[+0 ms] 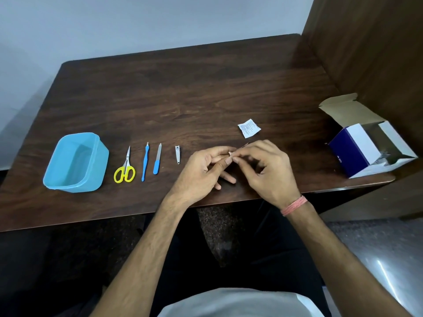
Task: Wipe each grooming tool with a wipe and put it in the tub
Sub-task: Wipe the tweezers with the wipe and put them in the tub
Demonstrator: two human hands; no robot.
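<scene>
A light blue tub (pixel 76 163) stands on the left of the dark wooden table (pixel 183 92). To its right lie yellow-handled scissors (pixel 125 169), a blue tweezer-like tool (pixel 144 161), a blue-handled nail file (pixel 157 159) and a small metal nail clipper (pixel 177 154). My left hand (pixel 203 173) and my right hand (pixel 267 170) meet above the table's front edge, both pinching a small white wipe (pixel 230 153) between thumb and fingertips. Most of the wipe is hidden by the fingers. A small dark piece (pixel 245 145) shows behind my right fingers.
A torn white sachet (pixel 249 127) lies on the table just beyond my hands. An open blue and white cardboard box (pixel 366 143) sits at the right edge. A brown wooden panel (pixel 375 46) rises along the right side.
</scene>
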